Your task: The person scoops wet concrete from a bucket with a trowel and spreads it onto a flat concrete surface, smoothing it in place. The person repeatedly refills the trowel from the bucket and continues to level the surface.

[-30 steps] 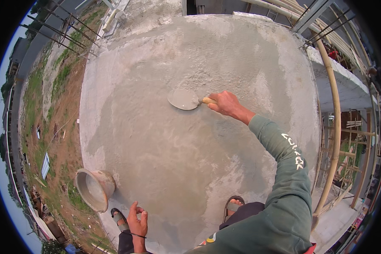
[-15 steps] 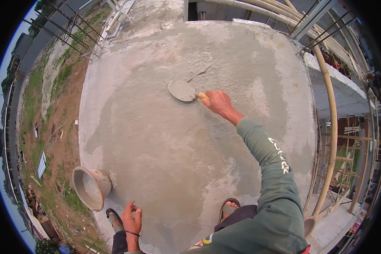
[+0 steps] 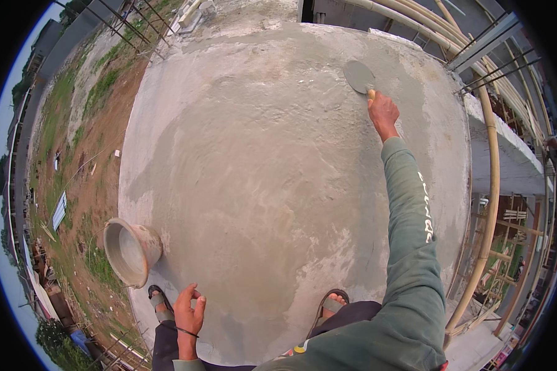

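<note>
My right hand (image 3: 384,112) grips the wooden handle of a rounded trowel (image 3: 359,76), its arm stretched out to the far right of the slab. The grey blade lies flat at the wet cement (image 3: 247,185), which is spread in uneven swirls over the concrete slab (image 3: 143,123). Near the front, my left hand (image 3: 189,312) hangs above the slab with fingers partly bent and apart, holding nothing. To its left a cement-smeared bucket (image 3: 143,250) stands by the slab's left edge.
My sandalled feet (image 3: 333,303) rest on the slab near the front. The left edge drops to grassy, earthy ground (image 3: 86,185). Along the right run a bamboo pole (image 3: 490,173) and a lower concrete ledge (image 3: 507,142). Steel rebar (image 3: 120,28) sticks up at the far left corner.
My right hand has swept the trowel away from me and to the right across the cement. The left hand stays near the front, its fingers slightly shifted.
</note>
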Demonstrator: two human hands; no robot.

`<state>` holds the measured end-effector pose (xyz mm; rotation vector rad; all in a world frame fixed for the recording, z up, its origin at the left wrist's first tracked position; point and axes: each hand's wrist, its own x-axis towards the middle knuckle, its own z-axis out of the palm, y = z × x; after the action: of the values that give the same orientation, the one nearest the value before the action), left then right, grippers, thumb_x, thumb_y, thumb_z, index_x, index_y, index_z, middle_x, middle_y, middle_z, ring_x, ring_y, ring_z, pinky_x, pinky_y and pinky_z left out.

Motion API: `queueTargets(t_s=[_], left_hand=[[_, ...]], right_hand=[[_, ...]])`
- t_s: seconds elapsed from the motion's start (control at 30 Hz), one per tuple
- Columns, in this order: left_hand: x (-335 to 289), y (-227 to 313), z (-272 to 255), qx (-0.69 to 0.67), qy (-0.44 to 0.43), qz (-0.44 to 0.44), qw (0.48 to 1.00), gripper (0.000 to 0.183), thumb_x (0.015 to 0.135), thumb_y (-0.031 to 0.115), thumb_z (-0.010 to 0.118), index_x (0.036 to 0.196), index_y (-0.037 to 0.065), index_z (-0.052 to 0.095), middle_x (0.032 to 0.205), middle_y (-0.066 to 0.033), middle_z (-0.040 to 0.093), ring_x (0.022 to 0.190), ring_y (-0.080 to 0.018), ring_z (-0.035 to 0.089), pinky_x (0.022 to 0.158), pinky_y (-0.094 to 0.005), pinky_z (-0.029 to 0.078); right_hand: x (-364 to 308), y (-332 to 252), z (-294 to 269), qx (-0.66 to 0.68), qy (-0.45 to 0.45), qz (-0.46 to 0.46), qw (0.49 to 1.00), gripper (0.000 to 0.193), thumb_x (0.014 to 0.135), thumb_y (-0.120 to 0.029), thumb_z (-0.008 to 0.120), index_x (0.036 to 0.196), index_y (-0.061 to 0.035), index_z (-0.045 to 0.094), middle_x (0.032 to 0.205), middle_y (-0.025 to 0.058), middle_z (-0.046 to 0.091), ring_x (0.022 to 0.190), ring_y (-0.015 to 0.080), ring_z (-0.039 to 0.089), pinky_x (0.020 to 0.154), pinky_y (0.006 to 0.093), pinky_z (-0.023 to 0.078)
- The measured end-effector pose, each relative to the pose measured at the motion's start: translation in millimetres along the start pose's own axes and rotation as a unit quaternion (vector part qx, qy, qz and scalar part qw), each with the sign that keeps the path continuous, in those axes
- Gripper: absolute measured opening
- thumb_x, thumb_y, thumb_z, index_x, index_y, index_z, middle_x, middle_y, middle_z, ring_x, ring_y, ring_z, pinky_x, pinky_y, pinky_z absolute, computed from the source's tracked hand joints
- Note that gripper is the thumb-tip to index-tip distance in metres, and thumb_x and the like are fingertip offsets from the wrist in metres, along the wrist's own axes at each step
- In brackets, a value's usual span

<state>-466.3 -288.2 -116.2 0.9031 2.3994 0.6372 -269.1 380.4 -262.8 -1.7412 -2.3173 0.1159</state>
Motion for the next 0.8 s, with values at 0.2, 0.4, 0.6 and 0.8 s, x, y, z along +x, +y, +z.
queueTargets(t_s=[0.2,0.4,0.6,0.8], left_hand=[[0,11,2,0.01,0.004,0.014,1.0,0.037,0.085,0.01,0.07,0.119,-0.002,0.062,0.09,-0.0149,0.065,0.085,-0.0306,0.065,0.08,-0.0397,0.052],[1,15,-2,0.012,0.001,0.023,1.0,0.036,0.085,0.011,0.07,0.118,-0.001,0.062,0.091,-0.0154,0.065,0.085,-0.0321,0.065,0.08,-0.0404,0.051],[1,16,-2,0.021,-0.005,0.031,0.999,0.035,0.084,0.01,0.07,0.116,0.0,0.062,0.09,-0.0149,0.064,0.084,-0.0328,0.064,0.077,-0.0416,0.051],[2,23,-8,0.035,-0.013,0.009,0.999,0.036,0.084,0.01,0.069,0.118,-0.002,0.063,0.092,-0.0151,0.066,0.088,-0.0318,0.066,0.082,-0.0392,0.052]], right_hand=[[-17,-31,22,0.039,-0.102,-0.199,0.974,0.03,0.086,-0.029,0.071,0.11,-0.012,0.067,0.091,0.0147,0.072,0.085,0.0362,0.069,0.07,0.0492,0.054],[-54,-70,10,0.068,-0.137,-0.359,0.921,0.028,0.083,-0.028,0.072,0.107,-0.0147,0.066,0.089,0.0123,0.071,0.085,0.0346,0.069,0.068,0.0479,0.054],[-31,-129,37,0.068,-0.134,-0.259,0.954,0.026,0.086,-0.027,0.07,0.105,-0.0106,0.066,0.086,0.0147,0.07,0.083,0.0358,0.069,0.07,0.0483,0.055],[-130,-145,25,0.105,-0.201,-0.462,0.858,0.024,0.082,-0.024,0.072,0.103,-0.0126,0.066,0.08,0.0127,0.068,0.077,0.0364,0.068,0.063,0.0494,0.053]])
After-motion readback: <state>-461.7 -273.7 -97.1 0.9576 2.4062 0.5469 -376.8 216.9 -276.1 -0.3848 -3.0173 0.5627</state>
